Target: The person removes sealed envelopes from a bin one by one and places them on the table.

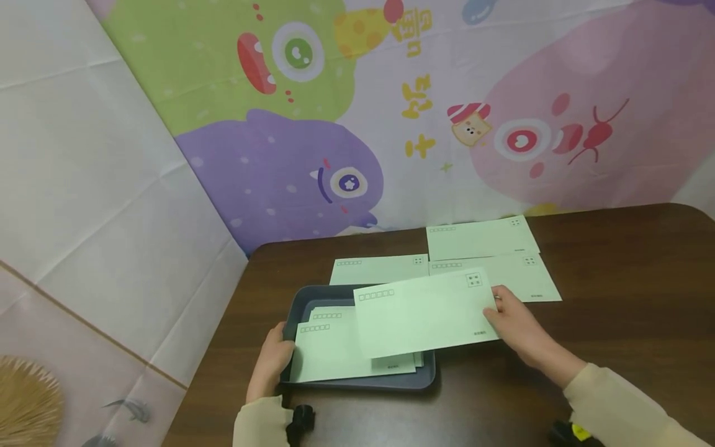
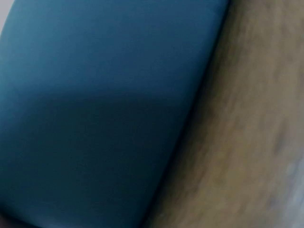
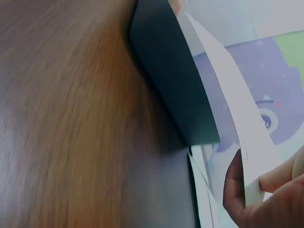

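A pale green envelope [image 1: 424,313] is pinched at its right end by my right hand [image 1: 516,326], thumb on the front face. It is held tilted above the right part of a dark grey tray [image 1: 391,381]. Several similar envelopes [image 1: 341,351] lie stacked inside the tray. My left hand [image 1: 272,360] grips the tray's left side, thumb over the rim; its other fingers are mostly hidden. In the right wrist view the held envelope [image 3: 232,90] appears edge-on between thumb and fingers, beside the tray wall [image 3: 171,76]. The left wrist view shows the tray's blurred wall [image 2: 99,57] close up.
Behind the tray, on the brown wooden table [image 1: 614,279], lie a left envelope [image 1: 380,268], a back right envelope [image 1: 480,239] and a front right envelope [image 1: 519,279], partly covered from view. A cartoon-printed cloth [image 1: 424,186] hangs at the table's back edge.
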`<state>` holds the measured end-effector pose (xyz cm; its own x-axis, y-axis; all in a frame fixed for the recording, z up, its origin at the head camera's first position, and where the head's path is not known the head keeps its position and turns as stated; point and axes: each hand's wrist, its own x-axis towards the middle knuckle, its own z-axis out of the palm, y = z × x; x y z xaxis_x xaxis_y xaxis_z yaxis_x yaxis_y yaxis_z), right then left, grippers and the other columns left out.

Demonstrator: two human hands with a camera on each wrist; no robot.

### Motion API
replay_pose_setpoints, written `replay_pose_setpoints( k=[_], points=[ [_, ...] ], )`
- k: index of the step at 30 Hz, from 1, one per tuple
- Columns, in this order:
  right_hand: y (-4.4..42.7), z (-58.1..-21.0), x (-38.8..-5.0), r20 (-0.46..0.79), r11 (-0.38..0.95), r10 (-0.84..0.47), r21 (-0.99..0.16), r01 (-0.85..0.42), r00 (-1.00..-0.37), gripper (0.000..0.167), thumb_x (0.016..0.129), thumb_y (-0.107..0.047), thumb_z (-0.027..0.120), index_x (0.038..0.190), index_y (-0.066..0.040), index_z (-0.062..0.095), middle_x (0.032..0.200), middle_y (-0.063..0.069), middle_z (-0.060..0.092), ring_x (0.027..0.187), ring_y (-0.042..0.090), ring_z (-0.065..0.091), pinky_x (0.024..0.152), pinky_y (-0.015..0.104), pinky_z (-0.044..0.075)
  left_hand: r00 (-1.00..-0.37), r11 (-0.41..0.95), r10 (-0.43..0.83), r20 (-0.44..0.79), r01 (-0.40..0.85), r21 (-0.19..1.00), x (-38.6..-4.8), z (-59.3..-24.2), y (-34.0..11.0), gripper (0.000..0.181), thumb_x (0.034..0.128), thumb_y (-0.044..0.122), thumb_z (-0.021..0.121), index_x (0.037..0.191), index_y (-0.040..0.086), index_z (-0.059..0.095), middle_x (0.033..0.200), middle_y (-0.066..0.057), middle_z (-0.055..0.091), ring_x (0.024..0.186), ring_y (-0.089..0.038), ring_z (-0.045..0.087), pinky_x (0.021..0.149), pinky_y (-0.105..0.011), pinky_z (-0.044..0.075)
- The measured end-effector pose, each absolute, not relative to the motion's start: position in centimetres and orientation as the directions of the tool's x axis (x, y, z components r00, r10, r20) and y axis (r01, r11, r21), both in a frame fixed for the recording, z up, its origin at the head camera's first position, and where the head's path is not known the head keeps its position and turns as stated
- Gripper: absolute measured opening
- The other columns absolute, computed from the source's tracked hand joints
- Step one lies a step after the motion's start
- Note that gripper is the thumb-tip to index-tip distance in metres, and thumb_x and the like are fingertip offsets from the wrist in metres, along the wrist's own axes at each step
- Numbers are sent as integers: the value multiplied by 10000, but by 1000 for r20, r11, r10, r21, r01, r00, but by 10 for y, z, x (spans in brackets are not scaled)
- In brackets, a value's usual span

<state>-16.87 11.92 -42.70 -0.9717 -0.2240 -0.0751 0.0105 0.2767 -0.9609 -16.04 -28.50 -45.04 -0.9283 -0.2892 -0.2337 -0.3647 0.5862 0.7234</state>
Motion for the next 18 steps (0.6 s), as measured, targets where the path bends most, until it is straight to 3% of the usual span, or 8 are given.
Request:
replay_pose_setpoints(
  k=[7,18],
  points=[
    [140,-435,-170,-83,321,-200,-947,15,-976,376,954,-32,274,1276,148,199,1191,403,432,991,319,563,682,295,487,-929,583,-294,-224,-360,728,-161,-451,-285,582,777,-40,313,1356,-88,282,1326,-293,322,1182,-413,332,1000,-575,237],
    [168,-445,-168,-111,363,-174,-931,41,-978,431,965,-75,271,1306,163,158,1213,410,400,953,265,580,669,279,482,-937,585,-291,-192,-333,740,-161,-453,-285,581,757,-43,328,1335,-103,310,1303,-304,351,1169,-420,353,990,-576,253]
  ],
)
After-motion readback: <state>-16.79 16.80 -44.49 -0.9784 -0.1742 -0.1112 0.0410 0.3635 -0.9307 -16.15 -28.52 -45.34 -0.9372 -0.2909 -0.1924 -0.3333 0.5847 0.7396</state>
